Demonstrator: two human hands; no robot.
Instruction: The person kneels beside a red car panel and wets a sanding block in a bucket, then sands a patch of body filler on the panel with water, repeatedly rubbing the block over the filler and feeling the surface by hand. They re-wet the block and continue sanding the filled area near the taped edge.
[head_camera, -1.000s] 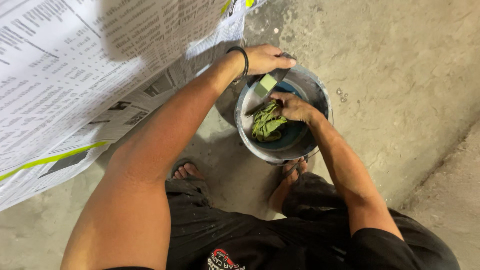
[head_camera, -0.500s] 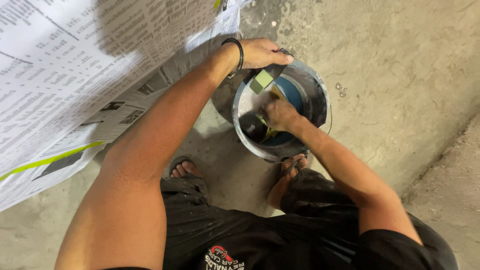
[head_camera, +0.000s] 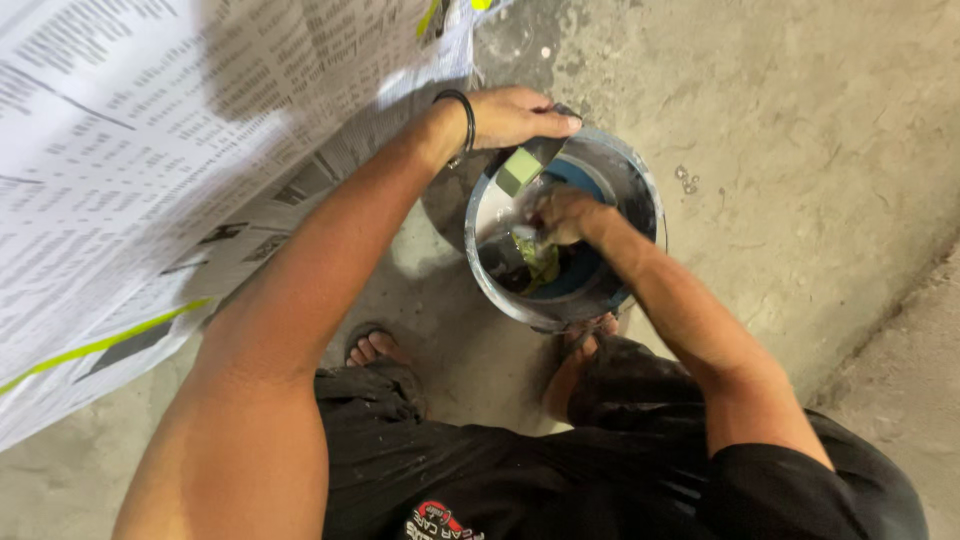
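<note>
Green wet rag (head_camera: 538, 258) sitting inside grey bucket (head_camera: 640, 200) on concrete floor (head_camera: 800, 150), w/ right hand (head_camera: 562, 213) closing round it. Left hand (head_camera: 515, 115) gripping bucket rim. Newspaper sheets (head_camera: 130, 150) lying just beside, to the left.

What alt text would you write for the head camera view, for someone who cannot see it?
Seen from above, a squatting person's right hand presses a wet green wad inside a round bucket on a concrete floor. The left hand grips the rim beside a pale green block; newspaper sheets lie on the left.
</note>
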